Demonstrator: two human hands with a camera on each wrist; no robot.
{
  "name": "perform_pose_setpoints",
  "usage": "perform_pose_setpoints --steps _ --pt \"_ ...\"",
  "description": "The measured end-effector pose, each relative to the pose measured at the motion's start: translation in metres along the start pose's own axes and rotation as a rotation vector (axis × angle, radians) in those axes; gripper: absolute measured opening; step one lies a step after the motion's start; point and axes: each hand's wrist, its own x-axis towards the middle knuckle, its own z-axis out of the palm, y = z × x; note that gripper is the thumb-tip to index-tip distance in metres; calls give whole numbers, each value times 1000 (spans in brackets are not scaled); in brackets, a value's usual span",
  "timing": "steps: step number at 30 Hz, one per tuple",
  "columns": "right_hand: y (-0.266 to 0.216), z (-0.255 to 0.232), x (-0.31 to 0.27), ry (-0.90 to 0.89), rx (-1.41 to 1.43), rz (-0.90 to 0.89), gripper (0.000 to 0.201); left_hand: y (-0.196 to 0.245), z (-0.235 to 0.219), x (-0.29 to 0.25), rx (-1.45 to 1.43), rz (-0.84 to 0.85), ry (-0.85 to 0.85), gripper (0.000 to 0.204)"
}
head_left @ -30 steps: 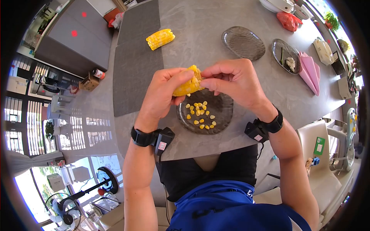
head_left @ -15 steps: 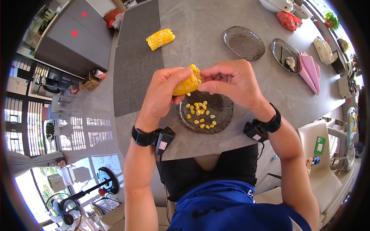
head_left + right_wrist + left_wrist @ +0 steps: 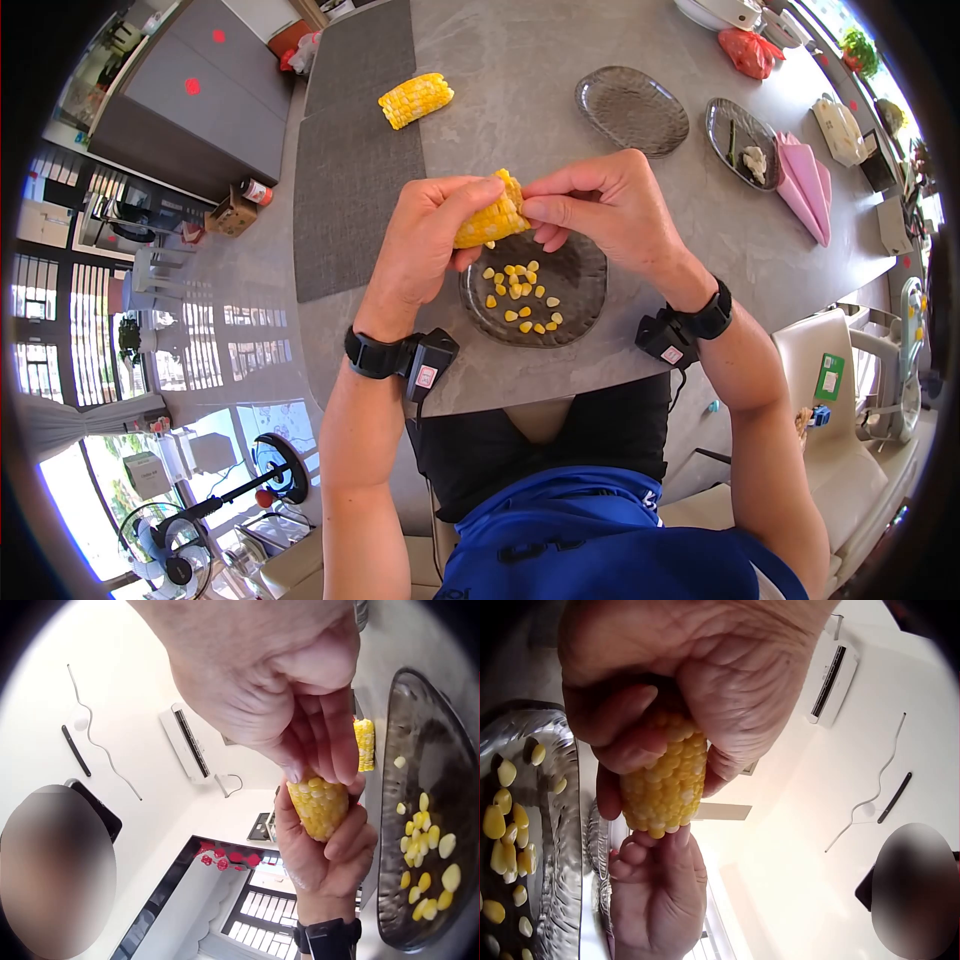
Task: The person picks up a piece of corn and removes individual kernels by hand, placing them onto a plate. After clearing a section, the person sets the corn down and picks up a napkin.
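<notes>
A piece of yellow corn cob [image 3: 490, 222] is gripped in my left hand [image 3: 415, 235], the thumb along its upper side and the fingers wrapped beneath. My right hand [image 3: 625, 215] is at the cob's right end, its thumb and forefinger pinching the kernels at the edge. In the right wrist view that thumb presses on the end of the cob [image 3: 319, 810], with the other fingers extended beside it. Below both hands, a dark rippled plate [image 3: 580, 315] holds several loose kernels [image 3: 518, 285], yellow and pale.
Another corn piece [image 3: 416, 101] lies at the back left, beside the grey table runner [image 3: 350, 210]. Toward the back right are a second dark plate [image 3: 632, 110], a plate with scraps [image 3: 735, 125], a folded pink cloth [image 3: 803, 190] and a red bag [image 3: 750, 56].
The right thumb and fingers have shifted slightly at the cob's end, and the lower fingers show more below the thumb. The left hand keeps its grip, the cob nearly still.
</notes>
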Motion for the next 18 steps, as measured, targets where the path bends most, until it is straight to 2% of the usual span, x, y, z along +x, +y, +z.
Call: perform_pose_setpoints --steps 4,7,10,18 --pt "-2 -1 -1 -16 -32 -42 16 3 -3 -2 -3 -12 -34 35" --pt "3 0 -4 13 -252 -298 15 5 -4 -3 -31 -3 -35 35" --pt "8 6 -2 42 -298 -422 16 6 -4 -2 -44 7 -26 35" --pt "4 1 -2 -14 -367 -434 8 5 0 -1 -56 -28 2 35"
